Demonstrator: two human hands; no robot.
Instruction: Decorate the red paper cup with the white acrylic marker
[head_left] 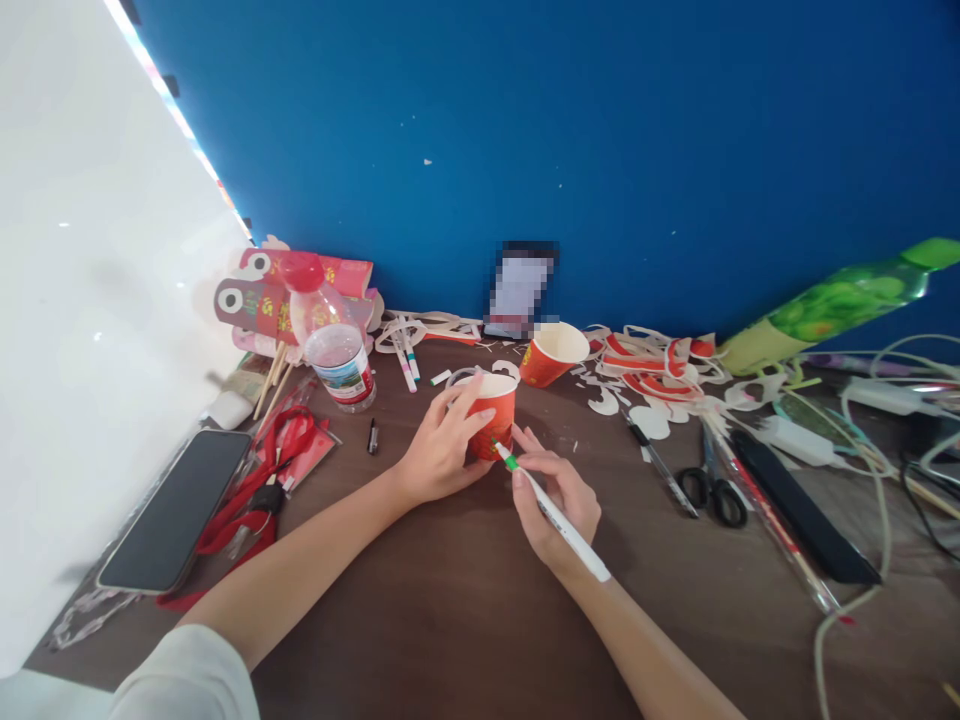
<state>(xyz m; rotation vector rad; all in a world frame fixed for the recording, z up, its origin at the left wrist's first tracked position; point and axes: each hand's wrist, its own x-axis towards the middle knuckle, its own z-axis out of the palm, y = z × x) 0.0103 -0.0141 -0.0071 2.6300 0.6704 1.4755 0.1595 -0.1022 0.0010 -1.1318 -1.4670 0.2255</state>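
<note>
While the left hand (439, 455) clasps the red paper cup (495, 405), the right hand (570, 495) pinches a green-tipped marker (562, 525) against its five-o'clock side (marking seems barely begun).

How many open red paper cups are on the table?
2: upright red paper cup in the left hand; a tipped red paper cup behind it. Eyed crafts at left may hide more.

The paper cup (491, 425) is red with a white inside; the marker (555, 515) is white, green near its tip. The worktop (450, 600) is dark brown; the wall (562, 150) is deep blue.
</note>
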